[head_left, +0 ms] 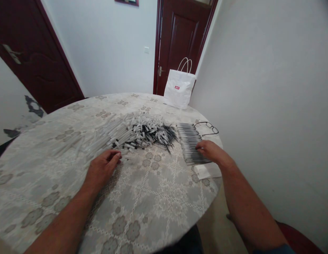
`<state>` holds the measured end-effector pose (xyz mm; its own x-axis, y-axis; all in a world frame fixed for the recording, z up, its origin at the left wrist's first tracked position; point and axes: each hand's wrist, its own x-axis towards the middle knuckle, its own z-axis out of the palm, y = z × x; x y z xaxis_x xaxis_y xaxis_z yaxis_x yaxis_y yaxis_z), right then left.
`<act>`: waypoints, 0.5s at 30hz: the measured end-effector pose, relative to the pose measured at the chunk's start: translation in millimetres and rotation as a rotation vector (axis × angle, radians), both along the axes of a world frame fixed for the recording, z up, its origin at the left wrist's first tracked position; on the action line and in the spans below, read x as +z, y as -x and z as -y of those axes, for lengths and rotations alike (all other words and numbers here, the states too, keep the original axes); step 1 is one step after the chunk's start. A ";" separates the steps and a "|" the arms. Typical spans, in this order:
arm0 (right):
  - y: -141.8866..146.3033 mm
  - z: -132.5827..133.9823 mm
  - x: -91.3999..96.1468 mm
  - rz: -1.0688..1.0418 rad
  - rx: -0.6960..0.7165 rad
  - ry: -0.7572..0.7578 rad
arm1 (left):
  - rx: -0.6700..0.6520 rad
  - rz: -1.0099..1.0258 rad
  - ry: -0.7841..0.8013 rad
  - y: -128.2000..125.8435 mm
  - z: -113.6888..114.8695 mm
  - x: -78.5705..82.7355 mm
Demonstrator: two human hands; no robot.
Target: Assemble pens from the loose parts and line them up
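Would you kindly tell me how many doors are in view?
2: the left door at the picture's edge, and the far door, partly behind the white bag.

Right hand (pixel 211 149) at pens (pixel 189 141) (aligned)

The one printed mark in view is a small red rectangular label (pixel 177 87) with white characters, on the front of the upright white bag with looped white handles (pixel 183 92). Its characters, seemingly two side by side, are too small and blurred to read with certainty.
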<state>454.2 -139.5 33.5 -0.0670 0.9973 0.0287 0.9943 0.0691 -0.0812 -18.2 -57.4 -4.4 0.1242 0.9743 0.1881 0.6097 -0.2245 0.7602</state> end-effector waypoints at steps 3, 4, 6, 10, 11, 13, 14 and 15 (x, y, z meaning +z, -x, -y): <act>2.8 0.6 0.9 0.029 -0.024 -0.030 | 0.012 -0.010 -0.008 -0.8 0.8 1.5; 5.8 0.3 1.6 0.035 -0.031 -0.051 | 0.019 -0.017 -0.013 -1.1 1.4 2.2; 16.5 -1.5 3.8 0.040 -0.024 -0.105 | 0.023 -0.016 -0.024 -1.7 3.0 3.1; 61.2 -9.9 11.6 -0.015 0.055 -0.192 | 0.024 0.018 -0.039 -1.9 5.1 1.8; 76.3 -12.6 14.1 -0.043 0.087 -0.190 | 0.029 0.022 -0.050 -1.6 5.2 0.9; 107.7 -18.3 18.5 -0.094 0.156 -0.154 | 0.030 0.031 -0.071 -0.8 4.9 -1.6; 123.0 -21.6 20.1 -0.111 0.183 -0.134 | 0.028 0.036 -0.079 -0.3 4.6 -2.9; 137.5 -25.1 21.0 -0.120 0.215 -0.107 | 0.025 0.038 -0.084 0.2 4.3 -4.2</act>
<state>316.7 -114.4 54.5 -0.2663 0.9516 0.1534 0.9398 0.2918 -0.1781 -18.4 -61.7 -8.6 0.0915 0.9576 0.2733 0.5870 -0.2735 0.7620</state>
